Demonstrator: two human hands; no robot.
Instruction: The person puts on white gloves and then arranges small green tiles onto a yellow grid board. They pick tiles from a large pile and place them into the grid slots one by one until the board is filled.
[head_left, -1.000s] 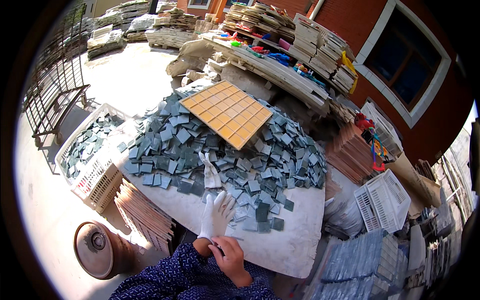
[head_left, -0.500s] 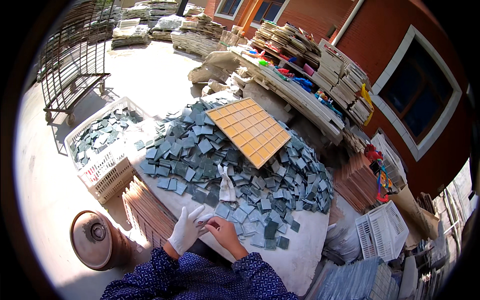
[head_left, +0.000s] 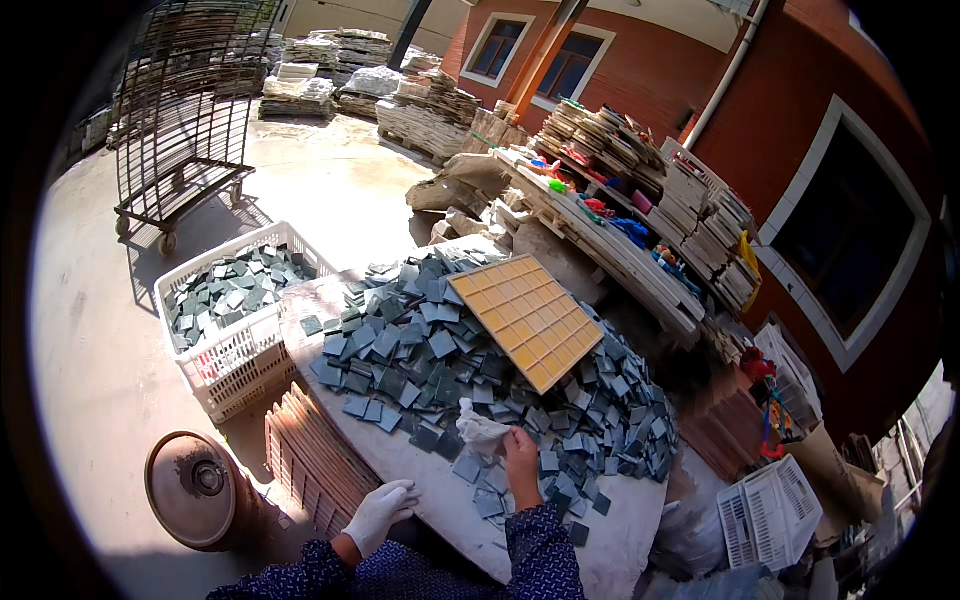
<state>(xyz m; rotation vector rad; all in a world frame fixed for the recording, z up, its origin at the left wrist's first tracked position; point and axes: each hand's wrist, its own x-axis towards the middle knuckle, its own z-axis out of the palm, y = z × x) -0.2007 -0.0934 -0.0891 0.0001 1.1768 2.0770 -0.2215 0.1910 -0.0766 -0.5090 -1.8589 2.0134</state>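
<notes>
My right hand [head_left: 521, 464] is bare and pinches the edge of a loose white glove [head_left: 481, 427] over the front of the tile heap. A matching white glove covers my left hand [head_left: 380, 517], which hovers by the table's near left edge with its fingers loosely stretched and nothing in them. Small square grey-green stone tiles [head_left: 400, 346] lie heaped across the pale table [head_left: 610, 535]. A yellow gridded tray [head_left: 527, 322] rests tilted on top of the heap.
Left of the table stand a white crate [head_left: 245, 345] of tiles, stacked brown gridded trays [head_left: 312, 455] and a rusty round drum [head_left: 195, 490]. A wheeled metal rack [head_left: 190, 150] is farther back. Stacked stone slabs [head_left: 620, 270] fill the far right, with an empty-looking white basket [head_left: 768, 513] nearer.
My right hand has left my gloved left hand, reached forward and taken hold of the loose glove on the tiles. My left hand has dropped lower. The view has shifted slightly.
</notes>
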